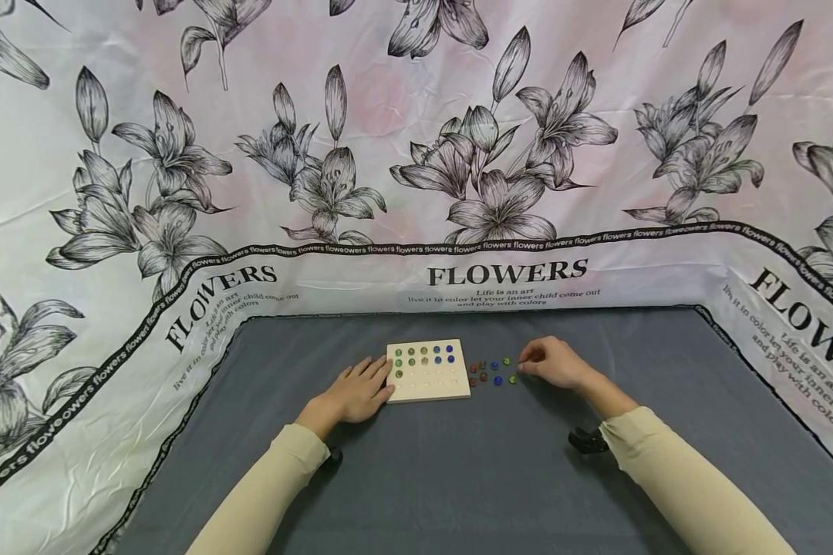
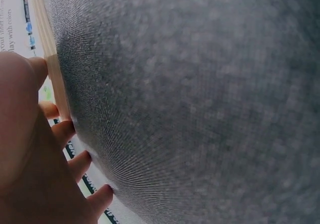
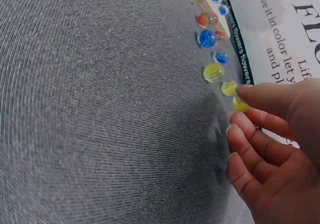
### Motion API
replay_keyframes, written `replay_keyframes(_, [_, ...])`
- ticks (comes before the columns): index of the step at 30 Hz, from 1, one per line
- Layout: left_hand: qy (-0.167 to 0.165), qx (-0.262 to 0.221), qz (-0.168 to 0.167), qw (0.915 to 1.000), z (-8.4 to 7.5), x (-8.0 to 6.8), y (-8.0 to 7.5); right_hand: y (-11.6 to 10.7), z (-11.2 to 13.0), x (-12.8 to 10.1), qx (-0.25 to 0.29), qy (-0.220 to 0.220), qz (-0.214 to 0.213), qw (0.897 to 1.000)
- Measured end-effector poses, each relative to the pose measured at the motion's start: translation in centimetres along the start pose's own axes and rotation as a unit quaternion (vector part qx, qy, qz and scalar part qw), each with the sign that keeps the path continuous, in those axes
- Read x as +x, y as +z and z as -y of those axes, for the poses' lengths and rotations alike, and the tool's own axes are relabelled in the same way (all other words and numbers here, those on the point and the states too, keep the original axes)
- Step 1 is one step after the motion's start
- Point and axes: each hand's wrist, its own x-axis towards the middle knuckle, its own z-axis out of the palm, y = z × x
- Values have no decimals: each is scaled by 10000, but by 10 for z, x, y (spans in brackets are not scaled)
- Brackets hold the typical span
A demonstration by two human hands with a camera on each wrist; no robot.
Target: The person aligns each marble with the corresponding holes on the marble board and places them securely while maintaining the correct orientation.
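Note:
A pale wooden board (image 1: 430, 383) with rows of holes lies on the grey cloth; green, grey and blue marbles fill its far rows. My left hand (image 1: 375, 379) lies flat beside it, straight fingers (image 2: 64, 129) touching the board's left edge (image 2: 52, 69). To the right of the board lie several loose marbles (image 1: 493, 371) in red, blue, green and yellow. My right hand (image 1: 525, 368) is at the right end of that cluster. In the right wrist view its fingertips (image 3: 247, 91) pinch a yellow marble (image 3: 239, 104), with another yellow marble (image 3: 229, 88) and a blue marble (image 3: 206, 38) just beyond.
The grey cloth (image 1: 486, 478) covers the table. A white cloth with flower prints and lettering (image 1: 500, 274) rises behind and along both sides. A black wrist mount (image 1: 586, 440) shows under my right sleeve.

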Motion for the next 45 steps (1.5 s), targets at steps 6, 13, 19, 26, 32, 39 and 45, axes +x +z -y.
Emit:
replay_keyframes(6, [-28,-4,-83,10000,6,5,9,-2,6,0,230,-106,-10,9997])
replay_keyframes(13, [-65,21,-94,9999,7,6,9,4,26,2,567,-328,113,9978])
replay_keyframes(19, [-53,18,4,10000,8,7,10,14,41,7,590,-534,83,9968])
replay_keyframes(26, [-110,-17,125,9999,5,3,5,27,58,14,672,-580,193,9959])
replay_keyframes(32, [-149,26,174,9997,2,1,0,36,72,24,809,-591,253,9946])
replay_keyframes(39, [-153,-37,140,9998,4,2,2,47,82,30,879,-756,315,9928])
replay_keyframes(45, [-107,-87,137,9998,8,5,6,56,89,36,881,-981,338,9907])
